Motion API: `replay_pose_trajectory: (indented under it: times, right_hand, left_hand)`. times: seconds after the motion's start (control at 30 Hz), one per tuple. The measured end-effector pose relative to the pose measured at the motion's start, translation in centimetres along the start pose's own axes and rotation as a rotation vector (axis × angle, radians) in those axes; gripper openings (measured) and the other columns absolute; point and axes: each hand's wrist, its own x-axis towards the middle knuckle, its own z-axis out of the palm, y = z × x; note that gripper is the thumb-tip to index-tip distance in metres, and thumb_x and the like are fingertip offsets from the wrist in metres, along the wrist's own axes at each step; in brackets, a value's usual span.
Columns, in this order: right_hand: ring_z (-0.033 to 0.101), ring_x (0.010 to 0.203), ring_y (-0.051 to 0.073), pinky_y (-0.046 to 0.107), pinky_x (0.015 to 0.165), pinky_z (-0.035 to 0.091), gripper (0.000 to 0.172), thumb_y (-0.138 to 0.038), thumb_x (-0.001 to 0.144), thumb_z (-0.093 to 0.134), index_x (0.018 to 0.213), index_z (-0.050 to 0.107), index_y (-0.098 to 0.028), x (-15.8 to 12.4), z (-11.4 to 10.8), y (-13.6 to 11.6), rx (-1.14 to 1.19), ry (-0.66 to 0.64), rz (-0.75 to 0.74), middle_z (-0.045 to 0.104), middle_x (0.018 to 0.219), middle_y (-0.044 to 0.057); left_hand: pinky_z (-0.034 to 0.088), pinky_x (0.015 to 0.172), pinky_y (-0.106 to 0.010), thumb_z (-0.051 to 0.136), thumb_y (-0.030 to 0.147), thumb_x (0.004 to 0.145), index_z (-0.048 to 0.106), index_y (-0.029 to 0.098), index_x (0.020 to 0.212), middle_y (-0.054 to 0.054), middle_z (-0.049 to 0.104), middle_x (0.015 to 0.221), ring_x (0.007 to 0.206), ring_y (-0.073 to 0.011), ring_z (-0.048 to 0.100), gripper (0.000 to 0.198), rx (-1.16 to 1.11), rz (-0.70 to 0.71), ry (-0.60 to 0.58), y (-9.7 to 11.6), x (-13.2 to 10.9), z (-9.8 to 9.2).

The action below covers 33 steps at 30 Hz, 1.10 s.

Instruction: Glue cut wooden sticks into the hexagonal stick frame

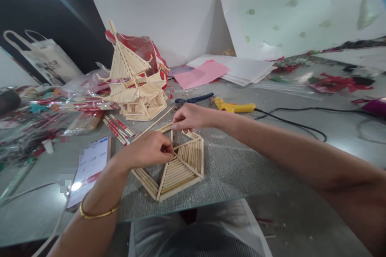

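Note:
A flat hexagonal frame of thin wooden sticks [177, 175] lies on the table, two of its wedges packed with parallel sticks and others hollow. My right hand [189, 118] is closed in a pinch on the upper end of a short wooden stick [172, 135] at the frame's far side. That stick runs down to the frame's centre, where my left hand [155, 149] pinches around its lower end; the fingers partly hide the contact. A longer loose stick [157, 123] slants out beyond my left hand.
Behind the frame stands a pagoda-like stick model [132, 76]. Pliers [196, 98] and a yellow glue gun [235, 106] with a black cord lie past my right hand. A phone [90, 170] showing a timer, bundled sticks [117, 128], and pink paper [202, 73] are also on the table.

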Motion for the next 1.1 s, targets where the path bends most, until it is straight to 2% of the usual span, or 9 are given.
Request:
replay_pose_trajectory:
  times: [0.23,0.53,0.6,0.67,0.77,0.83,0.93,1.0,1.1]
  right_hand:
    - [0.048,0.044,0.005,0.017,0.042,0.037,0.016,-0.023,0.076,0.057,0.071,0.061,-0.009,-0.1,0.2,-0.3,-0.034,-0.039,-0.013,0.057,0.055,0.000]
    - [0.050,0.047,0.006,0.019,0.046,0.038,0.017,-0.025,0.075,0.056,0.073,0.062,-0.009,0.0,0.7,-0.2,-0.065,-0.062,-0.027,0.059,0.058,0.001]
    - [0.049,0.049,0.007,0.019,0.048,0.037,0.018,-0.026,0.075,0.056,0.076,0.063,-0.009,-0.1,0.1,-0.4,-0.131,-0.026,-0.026,0.058,0.058,0.000]
    - [0.049,0.052,0.007,0.020,0.052,0.036,0.017,-0.025,0.076,0.055,0.077,0.064,-0.010,-0.3,-1.1,-0.5,-0.268,0.080,-0.048,0.058,0.060,0.000]
    - [0.048,0.058,0.008,0.021,0.055,0.032,0.016,-0.023,0.075,0.054,0.076,0.065,-0.012,-1.2,-4.0,-0.4,-0.542,0.282,-0.049,0.060,0.066,0.002]
    - [0.049,0.059,0.010,0.023,0.054,0.030,0.018,-0.025,0.075,0.053,0.075,0.065,-0.012,-1.9,-5.7,0.1,-0.705,0.324,0.050,0.061,0.067,0.004]
    - [0.052,0.062,0.013,0.024,0.053,0.029,0.025,-0.034,0.076,0.053,0.078,0.065,-0.012,-2.5,-6.8,1.4,-0.814,0.191,0.222,0.062,0.072,0.007]
    - [0.055,0.069,0.015,0.023,0.055,0.031,0.030,-0.039,0.073,0.055,0.085,0.065,-0.013,-2.2,-6.6,2.4,-0.810,0.098,0.248,0.064,0.081,0.009]
    - [0.057,0.078,0.018,0.023,0.058,0.035,0.037,-0.037,0.069,0.058,0.094,0.063,-0.011,-0.8,-6.2,3.5,-0.808,0.044,0.251,0.064,0.093,0.012]
  left_hand:
    - [0.028,0.050,-0.023,0.053,0.026,0.067,0.067,0.019,0.068,0.001,0.061,0.059,0.053,-0.0101,0.048,0.016,0.040,0.005,-0.008,0.0,0.0,0.0]
    - [0.027,0.050,-0.023,0.053,0.025,0.067,0.068,0.019,0.067,0.002,0.060,0.059,0.053,-0.0099,0.048,0.015,0.001,0.017,0.001,0.0,0.0,0.1]
    - [0.029,0.050,-0.023,0.054,0.025,0.067,0.067,0.019,0.069,0.002,0.060,0.060,0.053,-0.0098,0.048,0.015,-0.007,0.002,0.008,0.1,0.0,-0.1]
    - [0.031,0.051,-0.022,0.055,0.027,0.068,0.066,0.018,0.070,0.002,0.059,0.061,0.054,-0.0096,0.047,0.015,-0.044,-0.015,0.051,0.1,-0.1,-0.3]
    - [0.032,0.051,-0.021,0.056,0.032,0.070,0.064,0.017,0.069,0.003,0.056,0.058,0.054,-0.0085,0.045,0.016,-0.205,-0.030,0.123,0.0,-0.4,-0.8]
    - [0.032,0.051,-0.020,0.057,0.034,0.071,0.062,0.016,0.069,0.004,0.054,0.057,0.053,-0.0075,0.044,0.018,-0.365,-0.043,0.140,0.0,-0.5,-1.0]
    - [0.035,0.054,-0.020,0.060,0.033,0.071,0.060,0.015,0.070,0.003,0.059,0.062,0.054,-0.0068,0.048,0.018,-0.604,-0.052,0.134,-0.1,-0.5,-1.0]
    - [0.035,0.053,-0.019,0.061,0.031,0.070,0.059,0.015,0.072,0.000,0.064,0.069,0.054,-0.0060,0.050,0.017,-0.743,-0.053,0.135,-0.3,-0.4,-1.1]
    - [0.030,0.045,-0.017,0.064,0.030,0.069,0.057,0.014,0.071,-0.002,0.067,0.071,0.047,-0.0034,0.047,0.018,-0.910,-0.064,0.189,-0.6,-0.3,-1.1]
